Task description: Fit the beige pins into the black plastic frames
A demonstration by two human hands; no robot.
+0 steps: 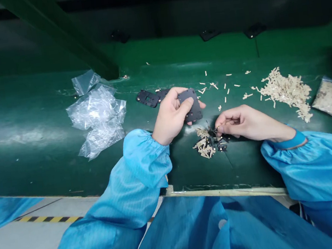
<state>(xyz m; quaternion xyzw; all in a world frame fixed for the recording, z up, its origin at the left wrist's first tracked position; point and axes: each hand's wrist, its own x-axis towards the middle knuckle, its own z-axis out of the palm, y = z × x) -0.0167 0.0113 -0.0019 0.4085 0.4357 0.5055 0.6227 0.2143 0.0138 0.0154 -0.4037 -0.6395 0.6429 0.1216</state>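
Observation:
My left hand [173,113] is closed on a flat black plastic plate [194,111], thumb across its face and fingers behind. To the right, my right hand [241,122] pinches something small and dark at the edge of a mixed pile [206,147] of small black parts and beige strips. Whether that piece is lifted clear of the pile I cannot tell. Just beyond my left hand, more black plates [148,98] with cut-outs lie on the green bench [146,159], partly hidden by that hand.
Crumpled clear plastic bags [97,113] are heaped at the left. A larger heap of beige strips [288,90] lies at the right, beside a filled clear bag [330,96]. Loose strips are scattered between. A green post [81,41] rises behind; black parts [209,34] lie farther back.

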